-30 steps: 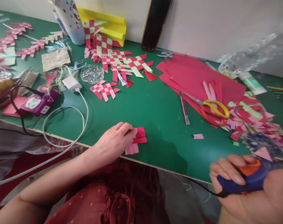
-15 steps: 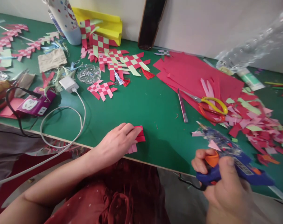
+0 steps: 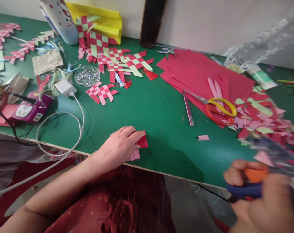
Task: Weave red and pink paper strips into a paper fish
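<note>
— Hands, how set?
— Well apart: left hand (image 3: 121, 144) bent over red and pink paper strips (image 3: 143, 140) by the near edge of the desk (image 3: 161, 106), pinching or just pressing, impossible to tell; right hand (image 3: 263, 194) wrapped around a glue gun (image 3: 255, 175), blurred
— And the risk?
— Maybe dripping glue on scraps (image 3: 268, 121), from holding so close; maybe skewing the strips through uneven pressing, or snagging the cord (image 3: 213, 193)

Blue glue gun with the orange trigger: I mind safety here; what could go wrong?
The glue gun, in the right hand, might catch the pink, red and green paper scraps near it. Its black cord could snag on the edge of the green table. The red and pink paper strips under the left hand lie near that edge and might slip.
</note>
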### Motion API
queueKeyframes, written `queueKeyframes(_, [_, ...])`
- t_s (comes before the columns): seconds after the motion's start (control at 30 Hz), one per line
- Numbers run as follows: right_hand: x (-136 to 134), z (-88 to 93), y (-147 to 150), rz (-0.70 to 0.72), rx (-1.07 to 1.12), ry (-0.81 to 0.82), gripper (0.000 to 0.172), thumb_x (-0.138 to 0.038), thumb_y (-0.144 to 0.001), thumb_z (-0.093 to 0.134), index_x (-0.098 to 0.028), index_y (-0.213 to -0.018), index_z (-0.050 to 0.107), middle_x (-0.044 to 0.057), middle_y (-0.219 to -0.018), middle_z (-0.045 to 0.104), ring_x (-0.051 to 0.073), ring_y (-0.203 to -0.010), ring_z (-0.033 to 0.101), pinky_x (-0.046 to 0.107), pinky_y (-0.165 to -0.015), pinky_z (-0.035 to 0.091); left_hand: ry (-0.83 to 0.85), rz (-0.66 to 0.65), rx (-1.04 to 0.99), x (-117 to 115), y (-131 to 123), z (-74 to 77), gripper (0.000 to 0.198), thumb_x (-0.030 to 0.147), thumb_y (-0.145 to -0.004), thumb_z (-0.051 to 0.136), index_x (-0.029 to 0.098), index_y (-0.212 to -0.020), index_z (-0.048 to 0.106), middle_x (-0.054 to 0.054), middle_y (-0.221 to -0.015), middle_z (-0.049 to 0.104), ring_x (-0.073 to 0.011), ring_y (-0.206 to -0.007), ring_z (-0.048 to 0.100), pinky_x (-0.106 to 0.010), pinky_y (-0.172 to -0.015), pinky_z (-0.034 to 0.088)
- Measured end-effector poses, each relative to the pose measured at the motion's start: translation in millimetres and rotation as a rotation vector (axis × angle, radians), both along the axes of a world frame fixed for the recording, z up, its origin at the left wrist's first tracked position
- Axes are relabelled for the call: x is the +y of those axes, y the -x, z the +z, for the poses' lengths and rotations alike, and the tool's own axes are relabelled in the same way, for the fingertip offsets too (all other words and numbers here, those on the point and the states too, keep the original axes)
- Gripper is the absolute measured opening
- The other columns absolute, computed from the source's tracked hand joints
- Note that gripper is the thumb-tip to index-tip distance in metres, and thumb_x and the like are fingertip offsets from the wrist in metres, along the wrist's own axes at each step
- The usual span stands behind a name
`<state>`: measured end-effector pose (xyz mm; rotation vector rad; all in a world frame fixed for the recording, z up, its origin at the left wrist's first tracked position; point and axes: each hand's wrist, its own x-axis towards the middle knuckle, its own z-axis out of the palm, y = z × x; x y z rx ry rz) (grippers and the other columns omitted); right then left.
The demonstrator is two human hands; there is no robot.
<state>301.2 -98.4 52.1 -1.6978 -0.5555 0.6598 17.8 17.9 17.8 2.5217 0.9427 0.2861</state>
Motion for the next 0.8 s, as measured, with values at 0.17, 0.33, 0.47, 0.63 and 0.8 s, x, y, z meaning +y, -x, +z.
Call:
queueKeyframes(0.17, [8, -10.2, 29, 0.324, -0.094, -0.043, 0.028, -0.05, -0.084, 0.063, -0.023, -0.078, 0.067, 0.002, -0.069, 0.059, 0.015, -0.054, 0.052, 0.032, -0.052, 0.041, -0.015, 0.067, -0.14, 1, 11, 1.8, 0.022, 0.017, -0.1, 0.041, 0.015, -0.116, 0.057, -0.005, -0.095, 0.063, -0.0161, -0.085, 0.06, -0.031, -0.077, 0.054])
queueKeyframes(0.33, [-1, -29.9, 24, 0.396, -0.121, -0.078, 0.022, -0.042, -0.093, 0.057, -0.023, -0.088, 0.066, 0.002, -0.077, 0.062, 0.014, -0.06, 0.053, 0.029, -0.055, 0.044, -0.19, -0.046, -0.14, -7, 35, -1.7, 0.025, 0.024, -0.099, 0.05, 0.013, -0.12, 0.059, -0.011, -0.12, 0.065, -0.0224, -0.115, 0.058, -0.04, -0.1, 0.049])
queueKeyframes(0.47, [-1, -37.4, 26, 0.421, -0.119, -0.079, 0.019, -0.038, -0.096, 0.054, -0.024, -0.092, 0.065, 0.001, -0.078, 0.062, 0.013, -0.062, 0.053, 0.029, -0.058, 0.045, -0.294, -0.166, 0.022, -14, 42, -8.8, 0.057, 0.048, -0.098, 0.049, 0.009, -0.139, 0.046, -0.013, -0.143, 0.054, -0.0276, -0.139, 0.042, -0.049, -0.118, 0.029])
queueKeyframes(0.63, [1, -40.4, 30, 0.491, -0.144, -0.058, 0.018, -0.036, -0.096, 0.053, -0.024, -0.092, 0.066, 0.0, -0.076, 0.061, 0.013, -0.062, 0.053, 0.029, -0.059, 0.045, -0.339, -0.176, 0.087, -12, 33, -14.4, 0.067, 0.059, -0.097, 0.04, 0.009, -0.142, 0.045, -0.011, -0.144, 0.053, -0.0261, -0.138, 0.042, -0.047, -0.12, 0.024])
queueKeyframes(0.8, [4, -39.6, 33, 0.504, -0.149, -0.057, 0.018, -0.037, -0.096, 0.054, -0.025, -0.091, 0.066, 0.0, -0.075, 0.062, 0.012, -0.06, 0.053, 0.027, -0.057, 0.046, -0.365, -0.165, 0.1, -8, 20, -1.7, 0.067, 0.061, -0.097, 0.035, 0.006, -0.131, 0.054, -0.012, -0.13, 0.064, -0.0274, -0.121, 0.054, -0.047, -0.113, 0.034])
